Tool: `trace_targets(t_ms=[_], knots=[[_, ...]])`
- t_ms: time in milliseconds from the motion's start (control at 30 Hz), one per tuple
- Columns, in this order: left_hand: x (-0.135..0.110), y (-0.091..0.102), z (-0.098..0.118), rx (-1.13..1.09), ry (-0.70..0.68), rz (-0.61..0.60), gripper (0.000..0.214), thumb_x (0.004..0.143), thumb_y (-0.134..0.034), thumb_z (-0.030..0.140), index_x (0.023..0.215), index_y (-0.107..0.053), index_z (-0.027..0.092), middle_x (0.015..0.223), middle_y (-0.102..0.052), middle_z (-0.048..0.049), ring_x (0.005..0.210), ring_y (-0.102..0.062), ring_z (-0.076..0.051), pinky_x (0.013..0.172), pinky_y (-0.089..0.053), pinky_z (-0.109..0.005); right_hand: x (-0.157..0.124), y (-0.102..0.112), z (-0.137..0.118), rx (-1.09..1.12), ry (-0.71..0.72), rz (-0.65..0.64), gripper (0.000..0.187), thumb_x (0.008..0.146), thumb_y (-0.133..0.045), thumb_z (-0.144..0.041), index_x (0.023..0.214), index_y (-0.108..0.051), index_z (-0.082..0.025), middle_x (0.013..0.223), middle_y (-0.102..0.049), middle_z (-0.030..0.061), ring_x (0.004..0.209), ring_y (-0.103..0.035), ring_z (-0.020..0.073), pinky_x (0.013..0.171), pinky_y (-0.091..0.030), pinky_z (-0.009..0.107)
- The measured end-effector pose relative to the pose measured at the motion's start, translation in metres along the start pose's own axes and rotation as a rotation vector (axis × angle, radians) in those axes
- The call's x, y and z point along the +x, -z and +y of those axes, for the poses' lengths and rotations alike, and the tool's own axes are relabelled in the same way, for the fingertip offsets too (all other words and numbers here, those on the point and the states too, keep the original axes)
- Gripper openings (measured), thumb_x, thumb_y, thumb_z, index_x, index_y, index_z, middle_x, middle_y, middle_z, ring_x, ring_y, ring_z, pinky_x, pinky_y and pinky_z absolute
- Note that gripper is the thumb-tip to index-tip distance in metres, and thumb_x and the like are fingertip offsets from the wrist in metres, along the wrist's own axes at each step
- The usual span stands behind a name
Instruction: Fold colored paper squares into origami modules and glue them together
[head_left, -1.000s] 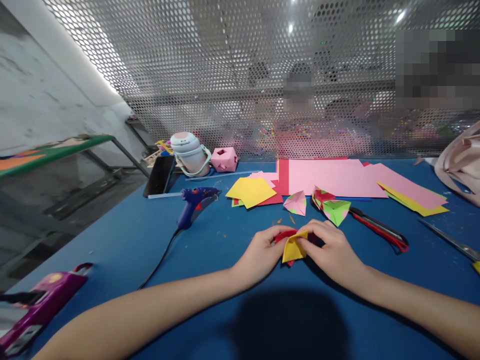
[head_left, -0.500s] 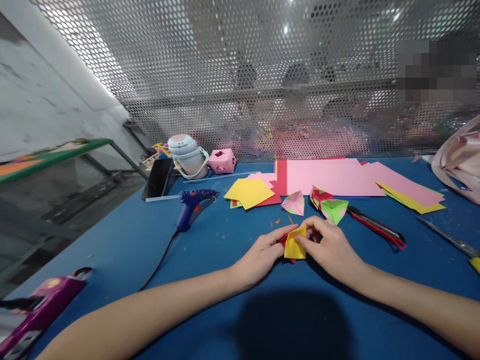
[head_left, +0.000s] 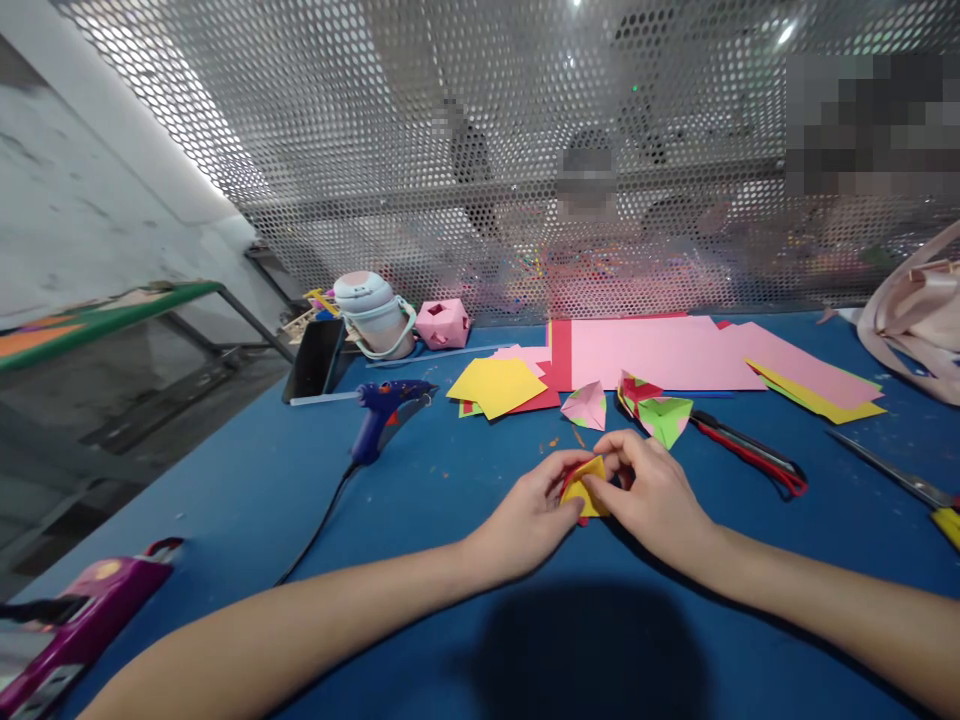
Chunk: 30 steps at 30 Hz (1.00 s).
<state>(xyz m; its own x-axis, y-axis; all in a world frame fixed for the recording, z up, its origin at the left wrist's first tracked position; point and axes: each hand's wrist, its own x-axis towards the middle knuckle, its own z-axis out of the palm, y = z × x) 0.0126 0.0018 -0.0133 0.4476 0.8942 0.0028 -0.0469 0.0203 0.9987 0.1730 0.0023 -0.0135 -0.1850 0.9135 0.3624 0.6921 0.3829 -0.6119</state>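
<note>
Between my hands is a small folded paper piece (head_left: 588,490), yellow on the near face with red showing at its edges. My left hand (head_left: 532,505) grips its left side, the thumb pressing on the yellow face. On the right edge, my right hand (head_left: 649,490) pinches it with thumb and fingers. Just beyond my hands lie a pink folded paper piece (head_left: 586,406) and a green one (head_left: 666,420), which touches a red-and-green folded piece (head_left: 636,392). Part of the held paper is hidden by my fingers.
A blue glue gun (head_left: 382,415) lies left, its cord trailing forward. Yellow paper shapes (head_left: 499,386), pink sheets (head_left: 652,355), a utility knife (head_left: 750,455) and scissors (head_left: 892,470) lie around. A purple power strip (head_left: 90,620), phone (head_left: 316,358) and lidded cup (head_left: 375,312) stand or lie left.
My left thumb has come round onto the yellow face, and the left part of the paper now bends up under my fingers. My right hand keeps its pinch.
</note>
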Motion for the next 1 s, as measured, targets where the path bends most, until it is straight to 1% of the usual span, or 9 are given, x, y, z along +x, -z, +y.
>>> trace_targets(t_ms=[67,167,300,400,500,633,767,900,1000], knots=[[0.003,0.002,-0.001,0.041,0.024,0.077,0.028,0.071,-0.054,0.010,0.099,-0.056,0.016,0.096,-0.062,-0.0039,0.093,-0.057,-0.016,0.084,-0.045,-0.028,-0.001,-0.001,0.002,0.048,0.015,0.011,0.018,0.077,-0.060,-0.026,0.092,-0.051,-0.021,0.072,-0.061,-0.0014,0.064,-0.052,0.0153,0.064,-0.042,0.030],[0.006,0.006,-0.003,-0.036,0.100,0.139,0.030,0.068,-0.051,0.007,0.096,-0.057,0.016,0.088,-0.063,-0.0018,0.080,-0.059,-0.015,0.073,-0.047,-0.027,-0.002,-0.002,0.004,0.147,0.038,0.031,0.019,0.079,-0.057,-0.028,0.096,-0.050,-0.021,0.079,-0.059,0.0003,0.066,-0.050,0.0142,0.063,-0.044,0.028],[0.007,0.008,-0.006,-0.198,0.156,0.130,0.032,0.066,-0.050,0.006,0.096,-0.054,0.016,0.085,-0.062,-0.0023,0.071,-0.059,-0.014,0.063,-0.047,-0.026,-0.002,-0.003,0.004,0.251,0.026,0.010,0.024,0.077,-0.059,-0.027,0.098,-0.049,-0.020,0.083,-0.056,0.0016,0.070,-0.051,0.0139,0.066,-0.046,0.028],[0.006,0.006,-0.004,-0.213,0.168,0.107,0.031,0.067,-0.050,0.007,0.097,-0.054,0.016,0.086,-0.062,-0.0026,0.069,-0.058,-0.013,0.060,-0.046,-0.025,-0.001,-0.004,0.005,0.270,0.006,-0.085,0.013,0.080,-0.056,-0.026,0.091,-0.052,-0.020,0.075,-0.055,-0.0002,0.065,-0.050,0.0130,0.061,-0.044,0.025],[0.004,0.004,0.000,-0.142,0.160,0.072,0.030,0.068,-0.052,0.007,0.097,-0.056,0.016,0.088,-0.063,-0.0020,0.074,-0.057,-0.012,0.064,-0.046,-0.023,-0.001,-0.005,0.005,0.265,0.021,-0.107,0.003,0.083,-0.052,-0.021,0.081,-0.054,-0.019,0.066,-0.052,-0.0021,0.059,-0.049,0.0113,0.055,-0.041,0.023],[0.001,0.003,0.006,0.011,0.110,0.059,0.025,0.070,-0.055,0.010,0.094,-0.060,0.015,0.090,-0.064,-0.0017,0.082,-0.058,-0.013,0.074,-0.045,-0.022,0.000,-0.003,0.006,0.259,0.057,-0.088,0.004,0.081,-0.052,-0.016,0.080,-0.055,-0.018,0.063,-0.052,-0.0030,0.056,-0.049,0.0102,0.053,-0.040,0.021],[-0.001,0.004,0.007,0.242,0.029,0.086,0.020,0.077,-0.054,0.020,0.094,-0.064,0.014,0.092,-0.066,-0.0039,0.085,-0.058,-0.015,0.078,-0.043,-0.024,0.001,-0.001,0.006,0.221,0.165,-0.066,0.009,0.080,-0.050,-0.012,0.077,-0.055,-0.018,0.064,-0.051,-0.0016,0.056,-0.049,0.0106,0.053,-0.040,0.022],[0.000,0.005,0.003,0.322,0.018,0.122,0.013,0.076,-0.055,0.020,0.083,-0.063,0.014,0.077,-0.063,-0.0009,0.072,-0.056,-0.013,0.066,-0.042,-0.022,0.001,0.000,0.005,0.211,0.308,-0.049,0.011,0.083,-0.047,-0.013,0.079,-0.056,-0.018,0.069,-0.052,0.0010,0.063,-0.051,0.0127,0.056,-0.041,0.024],[0.002,0.005,0.000,0.248,0.050,0.166,0.007,0.072,-0.058,0.022,0.074,-0.055,0.015,0.065,-0.055,0.0037,0.060,-0.050,-0.010,0.057,-0.039,-0.020,-0.001,0.000,0.005,0.228,0.324,-0.051,0.006,0.085,-0.050,-0.016,0.088,-0.054,-0.018,0.076,-0.053,0.0024,0.070,-0.052,0.0142,0.063,-0.043,0.026]])
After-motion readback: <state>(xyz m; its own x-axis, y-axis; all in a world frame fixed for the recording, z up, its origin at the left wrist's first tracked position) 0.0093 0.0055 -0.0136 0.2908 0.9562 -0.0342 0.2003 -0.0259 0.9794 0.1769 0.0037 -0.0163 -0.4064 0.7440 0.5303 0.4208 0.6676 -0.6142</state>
